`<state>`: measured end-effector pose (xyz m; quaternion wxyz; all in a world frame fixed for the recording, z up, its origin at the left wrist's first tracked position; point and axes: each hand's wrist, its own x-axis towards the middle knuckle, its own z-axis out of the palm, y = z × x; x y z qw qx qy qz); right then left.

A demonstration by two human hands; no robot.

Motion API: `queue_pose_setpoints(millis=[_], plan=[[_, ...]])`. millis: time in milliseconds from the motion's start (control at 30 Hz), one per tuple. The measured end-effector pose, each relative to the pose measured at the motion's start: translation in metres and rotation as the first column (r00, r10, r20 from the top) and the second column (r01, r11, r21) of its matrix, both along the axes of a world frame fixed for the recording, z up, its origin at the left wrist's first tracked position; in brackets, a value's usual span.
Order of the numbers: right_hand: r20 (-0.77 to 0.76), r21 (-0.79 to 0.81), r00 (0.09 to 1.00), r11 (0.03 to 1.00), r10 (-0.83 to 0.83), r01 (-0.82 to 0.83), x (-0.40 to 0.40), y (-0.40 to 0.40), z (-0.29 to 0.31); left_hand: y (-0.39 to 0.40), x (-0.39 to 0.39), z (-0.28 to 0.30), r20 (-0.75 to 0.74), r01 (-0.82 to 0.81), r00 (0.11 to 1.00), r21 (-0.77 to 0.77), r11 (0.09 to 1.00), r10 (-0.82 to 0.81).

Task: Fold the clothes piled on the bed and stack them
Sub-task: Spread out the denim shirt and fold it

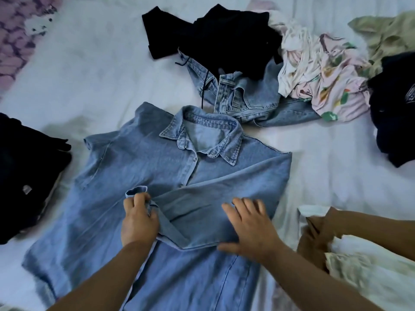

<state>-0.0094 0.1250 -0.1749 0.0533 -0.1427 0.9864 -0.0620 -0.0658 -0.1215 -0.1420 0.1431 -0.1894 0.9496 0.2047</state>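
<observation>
Denim collared light-blue shirt [157, 176] lies flat on bed; left hand [139, 218] pinches folded-in sleeve cuff [137, 190], right hand [251, 225] flat, unclenched, smoothing the fold.

Denim shirt [139, 167] flat, collar up, sleeve folded across; clothes pile [280, 63] beyond.

A single wide-angle view from the person's head looks forward and steeply down onto the white-sheeted bed [94, 63], close enough that both forearms enter from the bottom edge. The light blue denim collared shirt [143, 167] fills the centre; straight lines bow towards the frame's edges.
</observation>
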Motion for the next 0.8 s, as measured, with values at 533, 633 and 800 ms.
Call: queue_pose_setpoints(millis=[533, 633, 800], plan=[[0.232, 0.480, 0.796, 0.778, -0.558, 0.406, 0.029, 0.045, 0.045, -0.071, 0.046, 0.019, -0.056, 0.027, 0.998, -0.021, 0.999, -0.028], [0.266, 0.368, 0.714, 0.753, -0.647, 0.545, 0.030, 0.015, 0.036, -0.079, 0.060, 0.018, -0.093, 0.007, 0.996, -0.012, 1.000, -0.008], [0.202, 0.269, 0.612, 0.644, -0.765, 0.716, 0.030, -0.008, 0.019, -0.089, 0.061, 0.016, -0.214, 0.021, 0.977, 0.059, 0.998, -0.008]])
